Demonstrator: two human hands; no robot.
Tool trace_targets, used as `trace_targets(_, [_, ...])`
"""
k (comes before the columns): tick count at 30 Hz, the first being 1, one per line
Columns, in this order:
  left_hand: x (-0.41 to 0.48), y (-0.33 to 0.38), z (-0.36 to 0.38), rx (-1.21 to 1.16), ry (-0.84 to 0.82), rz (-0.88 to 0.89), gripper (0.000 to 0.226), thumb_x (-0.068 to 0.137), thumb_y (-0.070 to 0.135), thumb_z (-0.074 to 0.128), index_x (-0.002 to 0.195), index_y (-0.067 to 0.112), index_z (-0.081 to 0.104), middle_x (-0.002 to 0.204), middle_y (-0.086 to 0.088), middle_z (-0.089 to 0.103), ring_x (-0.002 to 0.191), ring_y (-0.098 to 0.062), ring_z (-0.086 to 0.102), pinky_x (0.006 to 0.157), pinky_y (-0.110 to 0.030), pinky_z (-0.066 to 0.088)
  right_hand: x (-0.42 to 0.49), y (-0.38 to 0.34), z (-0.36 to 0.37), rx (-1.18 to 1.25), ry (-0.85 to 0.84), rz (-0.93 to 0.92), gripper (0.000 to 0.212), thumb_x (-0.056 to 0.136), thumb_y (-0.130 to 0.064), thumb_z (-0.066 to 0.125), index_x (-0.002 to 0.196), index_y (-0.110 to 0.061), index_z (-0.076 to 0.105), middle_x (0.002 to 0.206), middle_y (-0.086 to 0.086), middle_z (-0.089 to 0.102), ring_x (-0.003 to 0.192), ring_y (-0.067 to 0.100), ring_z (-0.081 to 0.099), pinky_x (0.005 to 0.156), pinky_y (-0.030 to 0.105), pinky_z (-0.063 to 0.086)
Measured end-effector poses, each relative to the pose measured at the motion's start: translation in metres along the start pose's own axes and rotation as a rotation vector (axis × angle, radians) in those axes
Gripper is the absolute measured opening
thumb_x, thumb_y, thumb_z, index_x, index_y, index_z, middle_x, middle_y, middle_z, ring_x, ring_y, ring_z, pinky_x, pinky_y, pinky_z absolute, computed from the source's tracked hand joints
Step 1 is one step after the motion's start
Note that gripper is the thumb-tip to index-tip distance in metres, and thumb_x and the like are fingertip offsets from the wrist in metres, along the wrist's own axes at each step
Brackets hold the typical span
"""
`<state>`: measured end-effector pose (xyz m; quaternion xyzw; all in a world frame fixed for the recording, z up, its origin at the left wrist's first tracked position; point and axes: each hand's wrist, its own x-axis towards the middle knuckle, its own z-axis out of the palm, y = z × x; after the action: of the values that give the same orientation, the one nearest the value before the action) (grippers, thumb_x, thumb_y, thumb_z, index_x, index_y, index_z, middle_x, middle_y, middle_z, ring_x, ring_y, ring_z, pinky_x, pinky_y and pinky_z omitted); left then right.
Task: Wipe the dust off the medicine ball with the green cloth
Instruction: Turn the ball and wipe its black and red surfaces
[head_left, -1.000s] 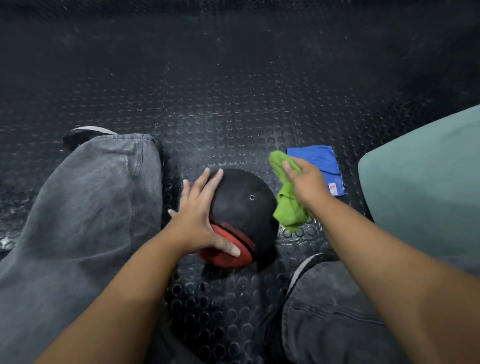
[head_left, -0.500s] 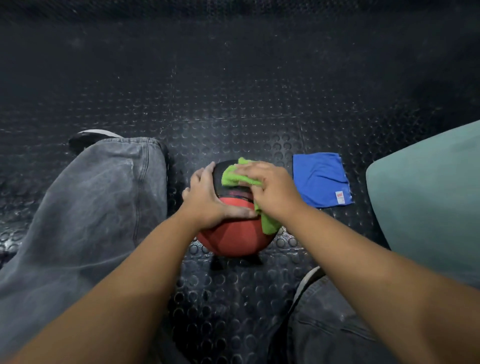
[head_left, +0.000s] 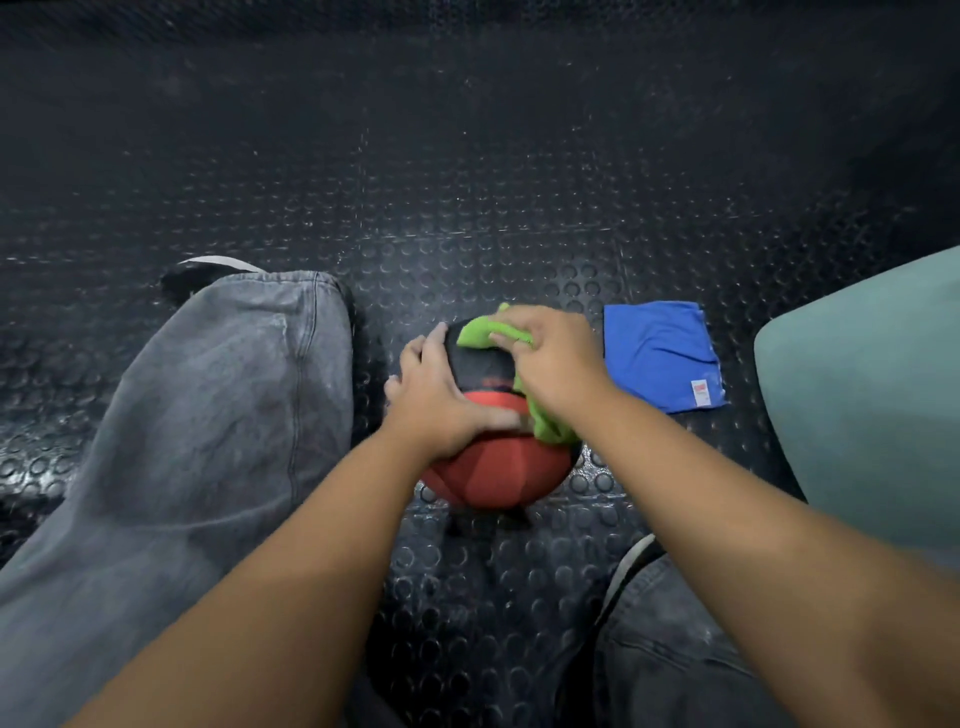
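Two hands share it: the left hand (head_left: 441, 400) grips the medicine ball (head_left: 493, 473) steady on the floor (head_left: 467, 234), the right hand (head_left: 556, 364) clutches the green cloth (head_left: 478, 332) on its black top, and firm overlapping strokes, turning the ball, should suit.

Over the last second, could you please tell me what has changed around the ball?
The right hand carried the green cloth from beside the medicine ball leftward onto its top. The ball has rolled, showing more red. The left hand still holds its left side; the blue cloth lies unmoved.
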<state>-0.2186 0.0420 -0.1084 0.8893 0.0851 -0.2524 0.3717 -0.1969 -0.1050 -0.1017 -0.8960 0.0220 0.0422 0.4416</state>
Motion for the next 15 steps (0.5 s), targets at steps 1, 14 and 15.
trace_targets(1, [0.004,0.006,-0.003,-0.001,-0.014,-0.012,0.156,0.032,0.073,0.082,0.16,0.033,0.004,0.164,-0.003,0.007,0.15,-0.037,0.015,0.12,-0.048,0.019,-0.008,-0.004,0.0,-0.064,-0.03,-0.103,0.03,0.084,-0.008,0.063,0.109,-0.022,0.073,0.116,0.002,0.069,0.11,0.02,0.061,0.097,0.025,0.044])
trace_targets(14, [-0.043,-0.029,0.028,-0.051,0.093,0.031,0.158,0.035,0.063,0.095,0.154,0.045,-0.006,0.159,0.022,-0.008,0.151,-0.026,0.001,0.123,-0.056,0.019,0.066,0.037,-0.004,-0.362,-0.329,0.414,0.043,0.1,-0.036,0.045,0.13,-0.008,0.055,0.136,0.014,0.053,0.125,0.031,0.049,0.098,0.032,0.04])
trace_targets(15, [-0.043,-0.027,0.029,-0.052,0.097,0.021,0.157,0.036,0.063,0.095,0.155,0.044,-0.006,0.159,0.023,-0.008,0.151,-0.025,0.0,0.123,-0.056,0.019,0.067,0.036,-0.003,-0.409,-0.333,0.418,0.043,0.101,-0.037,0.041,0.13,-0.008,0.055,0.136,0.014,0.053,0.124,0.032,0.049,0.097,0.034,0.04])
